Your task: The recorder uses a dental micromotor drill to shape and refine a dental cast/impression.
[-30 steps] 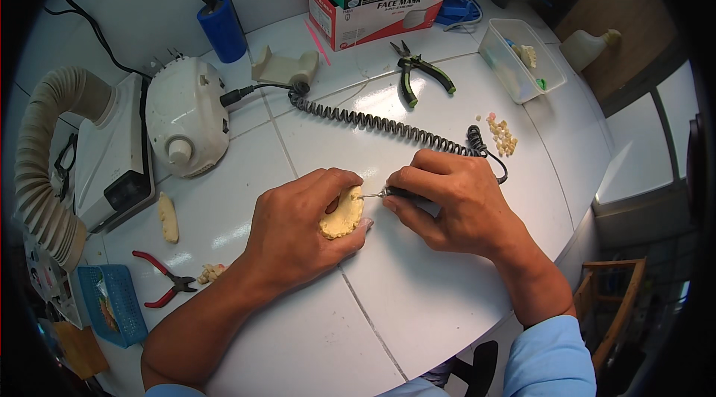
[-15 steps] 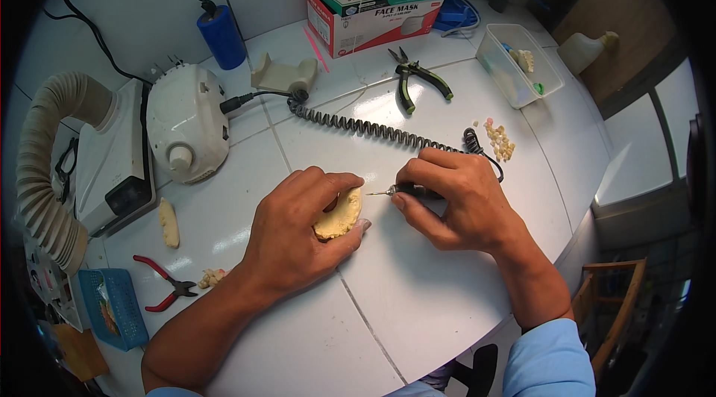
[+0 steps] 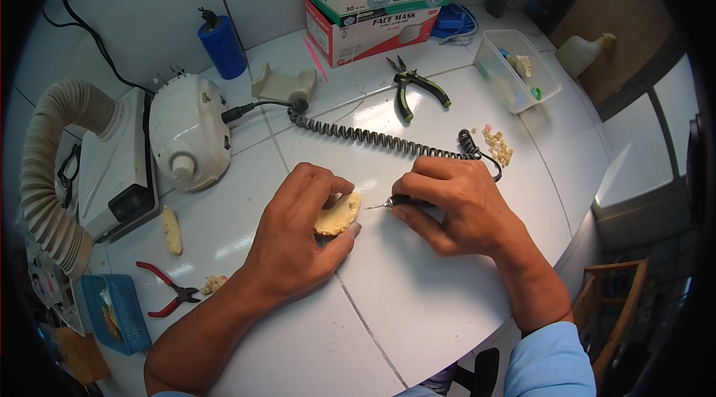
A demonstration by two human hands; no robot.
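My left hand [image 3: 291, 236] is closed around a pale yellow plaster dental cast [image 3: 340, 215], thumb at its near edge and fingers over the far side. Part of the cast is hidden in the palm. In my right hand [image 3: 466, 207] is a dark rotary handpiece [image 3: 409, 201], pinched between thumb and fingers. Its thin metal bur points left at the cast's right edge, with a small gap between them. A black coiled cord [image 3: 365, 133] runs from a white control unit [image 3: 190, 128] toward the handpiece; its last stretch passes behind my right hand.
Beyond my hands lie green-handled pliers [image 3: 407, 91], small tooth-like pieces [image 3: 497, 147], a clear plastic tub [image 3: 514, 91] and stacked mask boxes [image 3: 373, 27]. At left are red-handled cutters [image 3: 170, 291], a blue basket [image 3: 138, 315] and a ribbed hose [image 3: 41, 180]. The white tiled table curves away at right.
The cast has tilted a little in my left hand, showing its face at a different angle. My right hand and the bur sit slightly lower in view.
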